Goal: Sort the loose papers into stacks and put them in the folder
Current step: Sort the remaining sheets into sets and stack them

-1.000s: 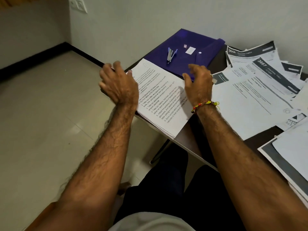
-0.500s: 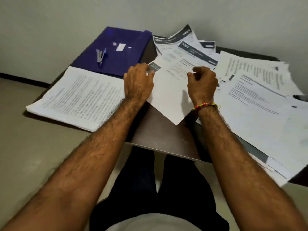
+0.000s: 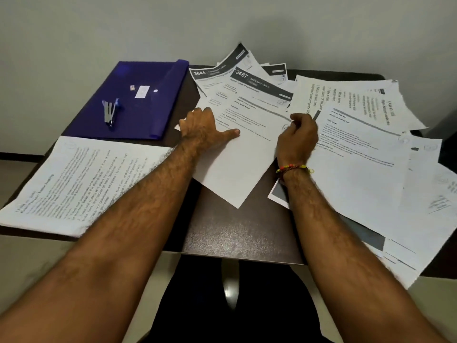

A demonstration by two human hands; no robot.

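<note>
Single head-worn view, wide-angle, looking forward and steeply down from above the seated person's lap. Both forearms enter from the bottom corners and converge toward mid-frame, where the left hand (image 3: 206, 131) and right hand (image 3: 298, 137) lie close to the lens. The bench (image 3: 237, 233) fills the middle band, its near edge crossing low in the frame; the wall (image 3: 222, 23) closes the top. Straight edges bow toward the margins.
</note>
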